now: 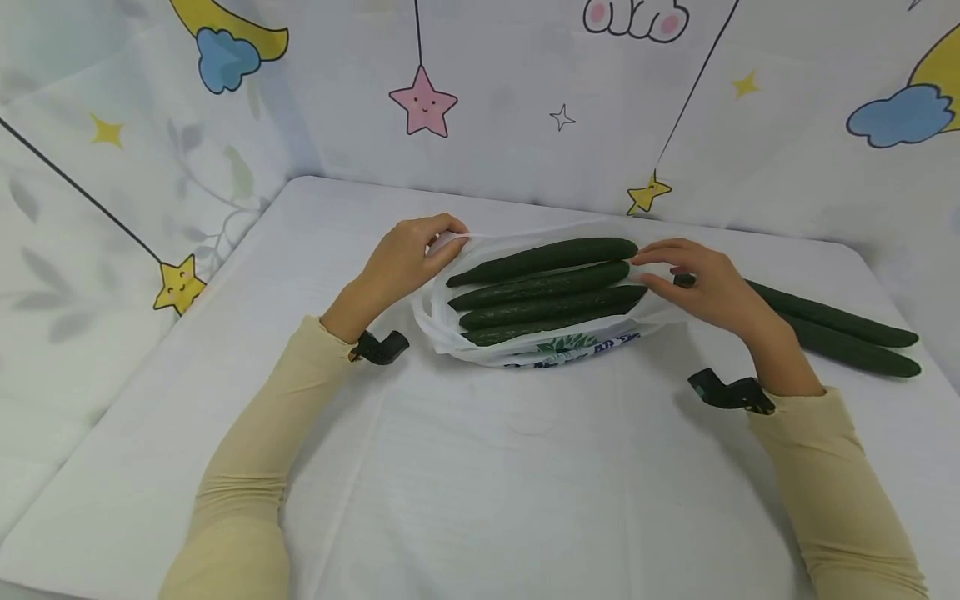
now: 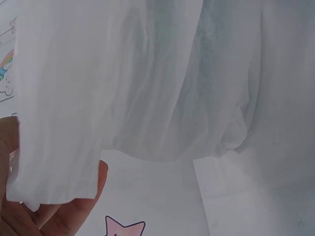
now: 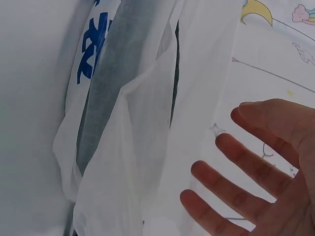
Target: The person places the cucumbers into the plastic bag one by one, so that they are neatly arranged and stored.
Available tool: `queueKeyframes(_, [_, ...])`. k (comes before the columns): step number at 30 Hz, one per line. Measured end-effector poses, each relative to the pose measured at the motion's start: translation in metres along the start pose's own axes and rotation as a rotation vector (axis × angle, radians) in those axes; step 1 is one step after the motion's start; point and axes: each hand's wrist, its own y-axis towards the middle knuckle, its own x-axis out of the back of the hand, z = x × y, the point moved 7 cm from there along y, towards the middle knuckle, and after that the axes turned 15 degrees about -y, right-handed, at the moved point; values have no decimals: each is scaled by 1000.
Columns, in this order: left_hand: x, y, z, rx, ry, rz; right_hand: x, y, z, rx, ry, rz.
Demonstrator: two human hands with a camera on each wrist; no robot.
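Note:
A white plastic bag (image 1: 438, 321) with printed green and blue marks lies on its side, spread wide at the top. Several long dark green cucumbers (image 1: 543, 292) lie side by side inside it. At the bag's far left corner my left hand (image 1: 405, 254) pinches the plastic between thumb and fingers; in the left wrist view the bag's strap (image 2: 59, 147) hangs over those fingers. My right hand (image 1: 701, 279) is at the bag's right end, fingertips close to the cucumber ends. In the right wrist view its fingers (image 3: 241, 152) are spread apart beside the plastic, gripping nothing.
Two more cucumbers (image 1: 847, 337) lie on the white-covered table (image 1: 495, 483) at the right, partly behind my right hand and wrist. A cloth backdrop (image 1: 510, 75) printed with stars and clouds rises behind the table's back edge. Black wrist cameras (image 1: 731, 392) jut out from both sleeves.

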Motion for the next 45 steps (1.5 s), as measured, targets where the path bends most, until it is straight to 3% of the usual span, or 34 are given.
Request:
queueKeyframes(5, [1,-1,1,4,22,4,8,-6,-1,31,24,-51])
queueKeyframes(18, [0,0,1,8,18,14,20,-13,-6,34,-7,-90])
queueKeyframes(28, [0,0,1,-6,15,16,22,-20,-22,-50,6,-61])
queueKeyframes(39, [-1,0,0,1,12,22,30,-30,-38,-114,21,-92])
queueKeyframes(45, [-2,0,1,9,15,27,28,-40,-57,-232,40,-62])
